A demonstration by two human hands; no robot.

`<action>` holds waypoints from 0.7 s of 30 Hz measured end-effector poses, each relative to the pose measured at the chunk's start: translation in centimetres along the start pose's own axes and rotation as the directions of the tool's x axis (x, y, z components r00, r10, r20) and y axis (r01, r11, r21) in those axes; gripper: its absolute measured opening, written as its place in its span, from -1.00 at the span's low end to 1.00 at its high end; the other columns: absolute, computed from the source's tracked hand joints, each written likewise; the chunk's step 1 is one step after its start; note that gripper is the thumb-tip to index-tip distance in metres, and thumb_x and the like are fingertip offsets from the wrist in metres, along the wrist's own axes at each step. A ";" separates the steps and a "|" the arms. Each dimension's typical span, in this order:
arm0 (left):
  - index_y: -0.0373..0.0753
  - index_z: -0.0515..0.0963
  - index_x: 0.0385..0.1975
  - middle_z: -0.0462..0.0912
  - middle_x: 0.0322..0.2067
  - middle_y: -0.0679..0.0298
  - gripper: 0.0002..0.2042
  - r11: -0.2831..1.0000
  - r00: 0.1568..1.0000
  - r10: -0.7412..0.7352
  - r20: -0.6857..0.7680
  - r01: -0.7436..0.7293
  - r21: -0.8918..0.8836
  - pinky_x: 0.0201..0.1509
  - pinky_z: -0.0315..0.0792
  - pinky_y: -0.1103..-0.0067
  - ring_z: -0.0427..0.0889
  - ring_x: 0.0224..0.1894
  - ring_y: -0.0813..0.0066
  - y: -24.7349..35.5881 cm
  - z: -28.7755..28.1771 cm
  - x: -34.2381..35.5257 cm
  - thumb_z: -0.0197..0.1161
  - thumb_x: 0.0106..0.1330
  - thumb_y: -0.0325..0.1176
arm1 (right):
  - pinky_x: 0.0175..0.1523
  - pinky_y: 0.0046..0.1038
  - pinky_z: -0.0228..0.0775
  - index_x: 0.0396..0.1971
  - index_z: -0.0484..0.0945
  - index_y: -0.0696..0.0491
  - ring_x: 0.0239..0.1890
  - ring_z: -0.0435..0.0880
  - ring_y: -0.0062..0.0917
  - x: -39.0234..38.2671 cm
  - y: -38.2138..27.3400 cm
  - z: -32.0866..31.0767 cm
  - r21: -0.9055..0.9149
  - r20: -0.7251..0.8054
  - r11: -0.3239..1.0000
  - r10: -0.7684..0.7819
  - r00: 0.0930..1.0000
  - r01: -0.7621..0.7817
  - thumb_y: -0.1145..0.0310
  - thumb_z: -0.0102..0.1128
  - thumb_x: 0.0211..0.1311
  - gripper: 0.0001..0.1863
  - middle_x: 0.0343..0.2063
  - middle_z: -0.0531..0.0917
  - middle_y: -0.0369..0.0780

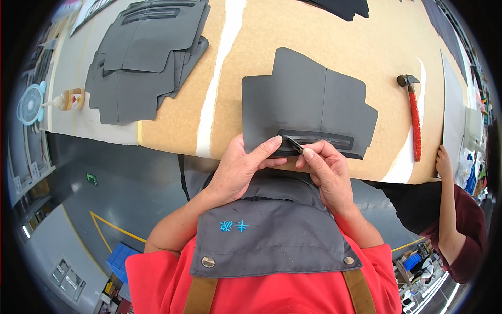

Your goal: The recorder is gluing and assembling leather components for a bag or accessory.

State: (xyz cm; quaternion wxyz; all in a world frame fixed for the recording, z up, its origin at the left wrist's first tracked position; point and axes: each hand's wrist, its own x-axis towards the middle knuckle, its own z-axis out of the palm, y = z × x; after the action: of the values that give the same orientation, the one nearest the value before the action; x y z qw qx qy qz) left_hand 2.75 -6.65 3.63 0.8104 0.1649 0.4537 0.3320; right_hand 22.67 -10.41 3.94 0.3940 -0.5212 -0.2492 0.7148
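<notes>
A dark grey cut panel [308, 99] lies on the tan paper-covered table [261, 31] in front of me, with a seam down its middle and a long black-edged slot [329, 140] along its near edge. My left hand [240, 170] grips the near edge, its thumb pressed beside the slot's left end. In my right hand [329, 175], a small dark pointed tool [294, 143] is pinched between thumb and fingers, its tip at that same end of the slot. What exactly the tool is, I cannot tell.
Stacked grey panels [146, 42], a glue bottle [73, 99] and a small fan [31, 102] sit left. A red-handled hammer [415, 125] lies right. Black pieces [340, 6] lie at the back. A co-worker [455, 235] reaches onto the table's right. A blue crate [117, 261] stands below.
</notes>
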 end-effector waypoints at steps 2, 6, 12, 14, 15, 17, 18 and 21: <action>-0.45 0.33 0.06 0.57 -0.02 0.09 -0.60 1.000 1.000 0.004 -0.001 -0.004 0.001 0.05 0.65 0.43 0.65 -0.03 0.40 0.0 0.1 0.0 0.28 0.41 -0.33 | 0.03 -0.56 0.43 -0.16 0.55 0.18 -0.23 0.60 -0.68 0.0 0.0 0.0 -0.003 -0.001 1.000 -0.004 1.000 0.004 0.37 0.13 0.47 -0.83 -0.36 0.65 -0.27; -0.45 0.34 0.05 0.57 -0.01 0.10 -0.61 1.000 1.000 0.010 -0.013 -0.010 0.002 0.05 0.65 0.44 0.65 -0.03 0.41 0.0 0.1 -0.2 0.28 0.41 -0.33 | 0.03 -0.56 0.44 -0.17 0.55 0.17 -0.23 0.60 -0.68 0.1 0.2 0.0 -0.006 0.002 1.000 -0.009 1.000 0.009 0.37 0.13 0.46 -0.84 -0.36 0.65 -0.27; -0.44 0.35 0.07 0.57 -0.01 0.10 -0.61 1.000 1.000 0.002 -0.010 -0.002 0.005 0.05 0.65 0.45 0.65 -0.02 0.41 0.0 0.0 -0.1 0.27 0.41 -0.33 | 0.03 -0.57 0.43 -0.17 0.55 0.17 -0.23 0.59 -0.69 0.0 0.1 0.1 -0.037 -0.014 0.999 -0.009 1.000 0.009 0.37 0.13 0.47 -0.84 -0.36 0.65 -0.28; -0.44 0.35 0.08 0.58 -0.01 0.11 -0.61 1.000 1.000 0.003 -0.002 -0.003 0.007 0.05 0.65 0.45 0.65 -0.02 0.41 -0.1 -0.1 -0.1 0.27 0.42 -0.33 | 0.03 -0.57 0.43 -0.17 0.55 0.17 -0.23 0.59 -0.69 0.0 0.0 0.2 -0.047 -0.016 0.999 -0.009 1.000 0.009 0.37 0.13 0.47 -0.84 -0.36 0.65 -0.28; -0.43 0.36 0.08 0.58 -0.01 0.11 -0.61 1.000 1.000 0.003 0.008 -0.003 0.009 0.05 0.65 0.45 0.65 -0.02 0.42 -0.1 -0.1 -0.1 0.26 0.42 -0.33 | 0.03 -0.57 0.43 -0.17 0.55 0.17 -0.23 0.59 -0.70 0.0 0.0 0.2 -0.047 -0.017 0.999 -0.008 1.000 0.007 0.37 0.13 0.47 -0.84 -0.36 0.64 -0.28; -0.43 0.36 0.09 0.58 -0.01 0.12 -0.61 1.000 1.000 0.008 0.008 -0.008 0.010 0.05 0.65 0.45 0.65 -0.02 0.42 0.0 0.0 -0.1 0.26 0.42 -0.32 | 0.03 -0.57 0.43 -0.17 0.55 0.17 -0.23 0.59 -0.70 0.0 -0.1 0.2 -0.048 -0.017 0.999 -0.007 1.000 0.006 0.36 0.14 0.47 -0.84 -0.36 0.64 -0.28; -0.42 0.37 0.10 0.58 0.00 0.12 -0.61 1.000 1.000 0.013 0.007 -0.013 0.011 0.05 0.65 0.45 0.65 -0.01 0.43 0.0 0.1 -0.1 0.26 0.42 -0.32 | 0.03 -0.58 0.42 -0.16 0.55 0.17 -0.23 0.59 -0.70 0.0 -0.1 0.2 -0.048 -0.018 0.999 -0.007 1.000 0.006 0.36 0.14 0.46 -0.83 -0.36 0.64 -0.28; -0.41 0.38 0.10 0.57 0.01 0.13 -0.62 1.000 1.000 0.027 -0.006 -0.027 0.010 0.06 0.65 0.43 0.64 0.00 0.43 0.0 0.1 -0.1 0.25 0.43 -0.31 | 0.03 -0.58 0.43 -0.15 0.55 0.17 -0.22 0.59 -0.70 0.0 -0.1 0.2 -0.040 -0.020 0.999 -0.005 1.000 0.004 0.36 0.14 0.46 -0.83 -0.36 0.64 -0.28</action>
State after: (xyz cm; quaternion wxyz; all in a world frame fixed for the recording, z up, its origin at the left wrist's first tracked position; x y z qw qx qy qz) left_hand 2.80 -6.71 3.83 0.8035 0.1741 0.4557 0.3410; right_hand 22.46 -10.34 4.06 0.3875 -0.5356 -0.2607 0.7036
